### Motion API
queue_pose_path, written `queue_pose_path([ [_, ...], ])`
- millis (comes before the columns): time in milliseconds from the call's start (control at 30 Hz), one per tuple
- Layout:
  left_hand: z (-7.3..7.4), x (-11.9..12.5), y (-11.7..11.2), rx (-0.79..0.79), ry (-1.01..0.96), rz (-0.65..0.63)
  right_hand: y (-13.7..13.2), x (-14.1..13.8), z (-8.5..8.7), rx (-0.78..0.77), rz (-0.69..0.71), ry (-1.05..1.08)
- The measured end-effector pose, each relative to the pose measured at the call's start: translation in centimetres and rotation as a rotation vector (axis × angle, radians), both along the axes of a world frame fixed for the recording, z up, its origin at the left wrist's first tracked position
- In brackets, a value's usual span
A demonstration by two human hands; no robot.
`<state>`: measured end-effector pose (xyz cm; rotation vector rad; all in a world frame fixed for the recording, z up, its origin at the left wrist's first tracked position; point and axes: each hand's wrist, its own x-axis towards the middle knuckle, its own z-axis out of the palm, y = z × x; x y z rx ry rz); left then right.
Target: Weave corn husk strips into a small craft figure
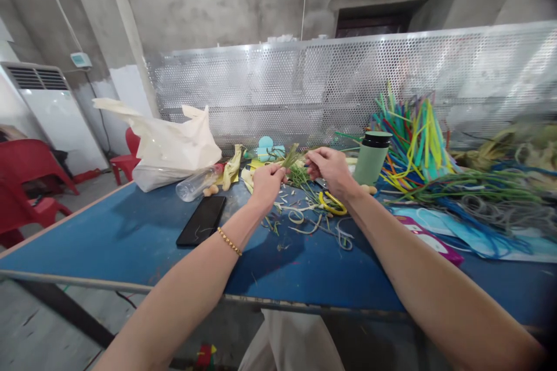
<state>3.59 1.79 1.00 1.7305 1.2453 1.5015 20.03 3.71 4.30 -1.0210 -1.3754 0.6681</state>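
Observation:
My left hand is closed in a pinch on a thin sprig of green stems, whose feathery tips fan up and to the right. My right hand is at the sprig's right side, thumb and fingers pressed together; whatever is between them is too small to make out. Under and between the hands lie cut green stalks and curled grey-white strips. Beside my right wrist are yellow scissor-like handles, partly covered. A gold bead bracelet circles my left wrist.
On the blue table are a black phone, a clear bottle, a white plastic bag, a green tumbler, a purple pack and colourful strips. A perforated metal panel stands behind.

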Motion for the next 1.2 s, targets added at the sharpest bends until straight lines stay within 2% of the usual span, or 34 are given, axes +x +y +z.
queue_pose_path([
  [67,-0.1,0.0,0.1,0.015,-0.007,0.017,-0.7,-0.9,0.0,-0.005,0.162,-0.026],
  [100,-0.2,0.0,0.2,0.034,0.004,0.026,-1.1,-1.4,-0.1,0.003,0.192,-0.059],
  [367,-0.2,0.1,0.3,0.129,0.123,0.058,-1.4,-2.8,-0.8,0.044,0.15,-0.085],
  [533,0.3,0.2,-0.6,0.177,0.213,0.108,-1.2,-3.0,-1.1,0.084,0.155,-0.042],
  [600,0.4,0.4,-1.1,0.219,0.275,0.119,-1.1,-3.1,-1.2,0.102,0.105,-0.061],
  [700,0.4,0.7,-1.6,0.291,0.369,0.116,-0.9,-3.1,-1.2,0.099,-0.048,-0.107],
  [767,0.5,0.7,-1.8,0.321,0.395,0.111,-0.7,-2.7,-1.0,0.08,-0.135,-0.06],
  [833,0.6,0.6,-1.6,0.304,0.364,0.113,-0.3,-1.8,-0.6,0.057,-0.174,0.047],
  [933,0.7,0.0,-1.0,0.184,0.251,0.095,0.2,-0.1,0.0,0.054,-0.201,0.151],
  [1000,0.6,-0.3,-0.5,0.113,0.157,0.056,0.3,0.6,0.4,0.034,-0.153,0.139],
  [1067,0.5,-0.5,-0.2,0.078,0.105,0.024,0.0,0.6,0.5,-0.006,-0.024,0.104],
  [1133,0.5,-0.5,-0.2,0.076,0.114,0.033,-0.5,-0.2,0.4,-0.022,0.115,0.058],
  [1200,0.7,-0.4,-0.4,0.095,0.17,0.07,-1.0,-1.3,0.1,0.02,0.177,-0.021],
])
